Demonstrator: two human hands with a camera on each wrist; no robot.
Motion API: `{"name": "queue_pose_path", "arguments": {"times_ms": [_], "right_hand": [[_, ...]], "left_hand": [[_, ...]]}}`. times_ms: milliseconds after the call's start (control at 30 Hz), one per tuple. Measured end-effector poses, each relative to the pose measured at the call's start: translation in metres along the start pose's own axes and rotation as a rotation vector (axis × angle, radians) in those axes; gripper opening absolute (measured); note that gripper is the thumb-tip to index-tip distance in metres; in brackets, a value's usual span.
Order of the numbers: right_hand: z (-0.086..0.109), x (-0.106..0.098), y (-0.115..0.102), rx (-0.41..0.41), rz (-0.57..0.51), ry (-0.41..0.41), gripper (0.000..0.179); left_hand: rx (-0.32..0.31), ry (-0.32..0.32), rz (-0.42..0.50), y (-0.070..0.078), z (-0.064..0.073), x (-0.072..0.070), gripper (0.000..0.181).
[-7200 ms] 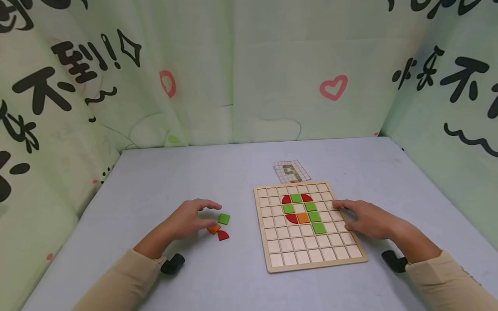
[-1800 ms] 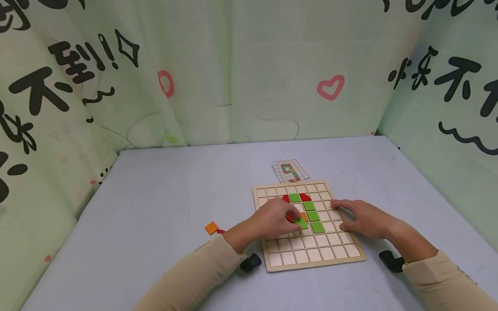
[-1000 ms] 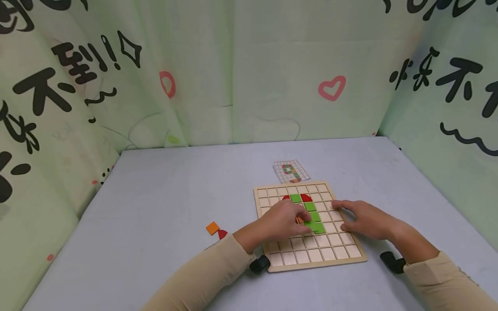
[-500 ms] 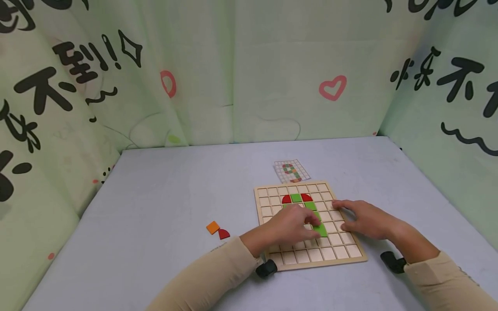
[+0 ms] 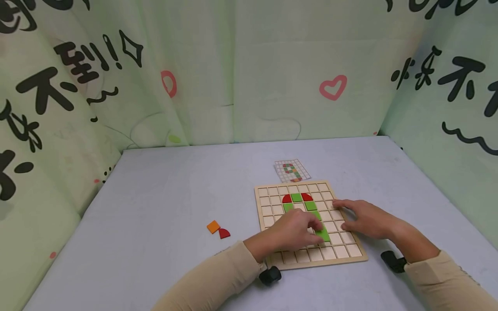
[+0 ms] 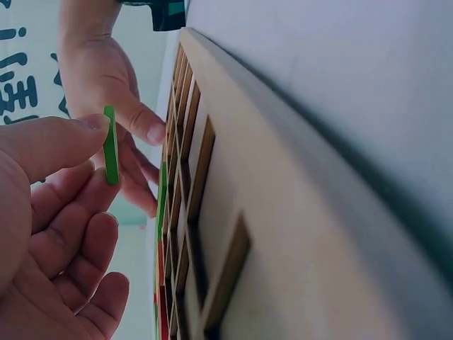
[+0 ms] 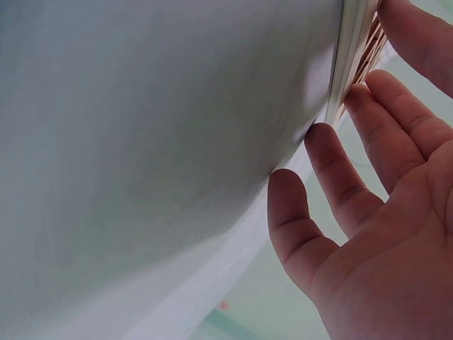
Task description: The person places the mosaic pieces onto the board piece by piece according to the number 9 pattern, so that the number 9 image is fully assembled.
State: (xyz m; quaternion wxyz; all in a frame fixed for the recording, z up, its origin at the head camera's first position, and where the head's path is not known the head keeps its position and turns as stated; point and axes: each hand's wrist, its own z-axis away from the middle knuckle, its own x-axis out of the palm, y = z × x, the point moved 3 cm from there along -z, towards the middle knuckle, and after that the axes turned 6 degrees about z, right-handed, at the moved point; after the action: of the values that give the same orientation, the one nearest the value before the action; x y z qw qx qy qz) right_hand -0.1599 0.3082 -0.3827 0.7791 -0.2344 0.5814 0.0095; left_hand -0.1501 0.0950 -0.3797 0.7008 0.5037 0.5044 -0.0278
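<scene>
Green tile, pinched in the left hand, seems above the board.

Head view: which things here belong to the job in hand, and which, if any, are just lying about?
Likely the job:
board
tiles set in it
green tile in left hand
loose orange tile
loose red tile
pattern card

Probably just background:
curtain
table

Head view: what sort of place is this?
Probably a small curtained-off work booth: printed pale-green curtains enclose three sides of a table holding a gridded board and pattern card.
</scene>
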Motion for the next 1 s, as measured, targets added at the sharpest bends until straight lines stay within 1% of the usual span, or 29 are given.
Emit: {"name": "queue_pose_path", "arguments": {"times_ms": [167,400,667,833,1000], "right_hand": [[0.0,0.0,0.0,-0.005,-0.005,0.001,0.063],[0.0,0.0,0.0,-0.01,-0.01,-0.001,0.063],[0.001,-0.001,-0.001,-0.003,-0.02,-0.005,0.063],[0.001,-0.001,-0.001,0.0,-0.016,-0.006,0.063],[0.001,-0.001,0.0,-0.005,-0.02,-0.003,0.063]], "left_hand": [[-0.002,-0.007,-0.003,0.001,0.001,0.004,0.019],[-0.037,-0.021,-0.039,0.0,0.0,0.007,0.017],[-0.055,-0.013,-0.084,0.0,0.0,0.011,0.018],[-0.049,-0.002,-0.094,-0.001,-0.001,0.013,0.018],[-0.067,-0.001,-0.089,-0.002,-0.001,0.014,0.018]]}}
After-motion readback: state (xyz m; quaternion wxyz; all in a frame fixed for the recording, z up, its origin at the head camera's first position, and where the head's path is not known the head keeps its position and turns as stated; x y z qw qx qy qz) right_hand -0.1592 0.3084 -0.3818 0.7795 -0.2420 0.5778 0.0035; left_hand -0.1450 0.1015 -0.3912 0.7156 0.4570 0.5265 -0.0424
